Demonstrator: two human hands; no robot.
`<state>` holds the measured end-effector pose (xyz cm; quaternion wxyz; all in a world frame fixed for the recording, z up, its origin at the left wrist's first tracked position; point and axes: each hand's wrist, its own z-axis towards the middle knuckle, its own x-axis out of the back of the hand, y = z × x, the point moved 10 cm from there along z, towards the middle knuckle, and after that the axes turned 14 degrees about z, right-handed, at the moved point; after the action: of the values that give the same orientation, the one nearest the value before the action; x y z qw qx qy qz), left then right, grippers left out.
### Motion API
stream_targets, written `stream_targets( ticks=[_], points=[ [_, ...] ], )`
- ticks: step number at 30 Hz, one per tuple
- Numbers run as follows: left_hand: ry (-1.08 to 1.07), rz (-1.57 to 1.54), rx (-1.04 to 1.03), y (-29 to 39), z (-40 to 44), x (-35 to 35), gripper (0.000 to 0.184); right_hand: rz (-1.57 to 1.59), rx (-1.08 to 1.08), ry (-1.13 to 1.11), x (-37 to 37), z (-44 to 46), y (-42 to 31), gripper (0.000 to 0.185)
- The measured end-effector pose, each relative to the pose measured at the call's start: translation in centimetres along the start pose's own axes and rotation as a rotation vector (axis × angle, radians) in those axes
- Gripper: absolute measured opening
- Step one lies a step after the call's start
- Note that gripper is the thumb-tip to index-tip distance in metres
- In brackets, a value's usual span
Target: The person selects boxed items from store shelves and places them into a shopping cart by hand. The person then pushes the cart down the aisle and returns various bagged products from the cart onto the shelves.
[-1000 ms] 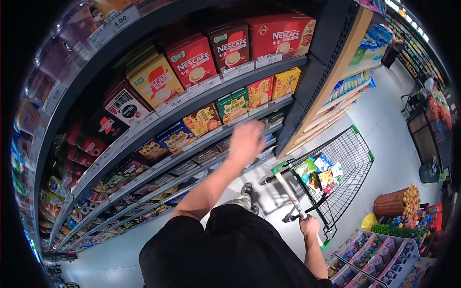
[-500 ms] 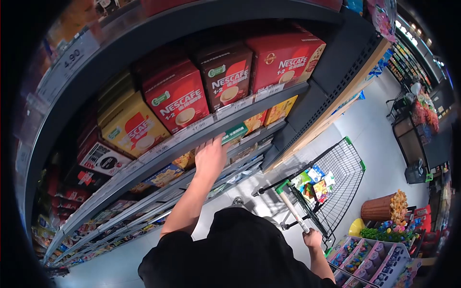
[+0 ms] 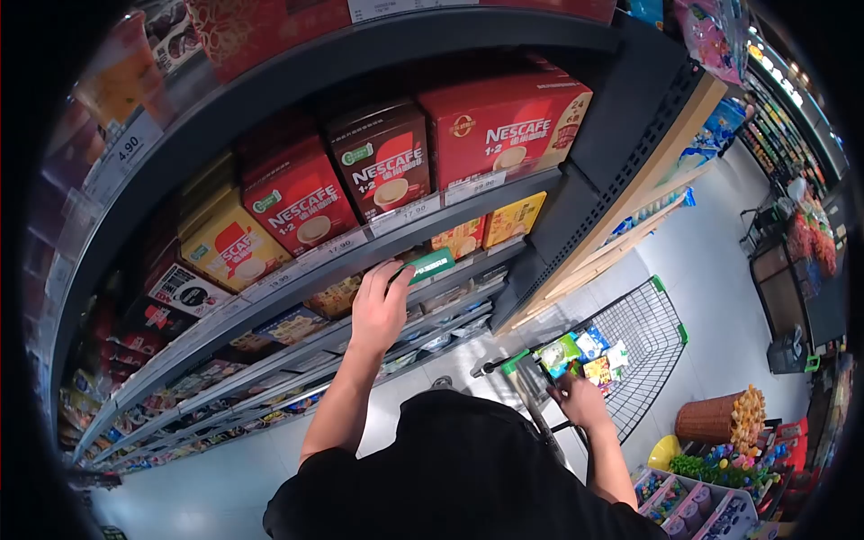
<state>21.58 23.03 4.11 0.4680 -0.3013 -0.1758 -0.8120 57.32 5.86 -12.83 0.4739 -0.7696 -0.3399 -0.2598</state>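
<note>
Green box, right there at our left hand, at the front of the shelf level just under the Nescafé row! Our fingers are pinching its left end, the thumb out of sight. We read its long axis as running along the shelf edge, climbing gently to the right; the narrow side with white print faces up at us, and the free end points toward a red-orange box and a yellow box. Above, the upper shelf carries a gold box, a red box, a brown box and a wide red box, side by side. Over to our right hand, fingers curled at the near end of the wire cart; whether they grip anything, we cannot tell. Inside the cart we have a green packet, a blue-and-white pack, a yellow carton and a white pack, bunched together. Beyond, a wicker basket brims with yellow clusters, and farther off sits a dark bin, its contents too small to make out.
</note>
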Motion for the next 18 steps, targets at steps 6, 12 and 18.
stream_targets(
  ticks=[6,12,18],
  points=[
    [0.021,0.03,-0.022,1.8,0.1,2.7,0.044,0.202,0.371,0.025,0.0,2.8,-6.5,0.034],
    [-0.071,-0.56,0.314,4.9,1.9,5.2,0.041,0.991,0.695,0.067,5.6,2.7,-14.8,0.07],
    [-0.436,-1.309,0.873,10.5,0.2,-4.3,0.038,1.545,0.4,-0.067,4.2,0.0,-11.7,0.04]
  ],
)
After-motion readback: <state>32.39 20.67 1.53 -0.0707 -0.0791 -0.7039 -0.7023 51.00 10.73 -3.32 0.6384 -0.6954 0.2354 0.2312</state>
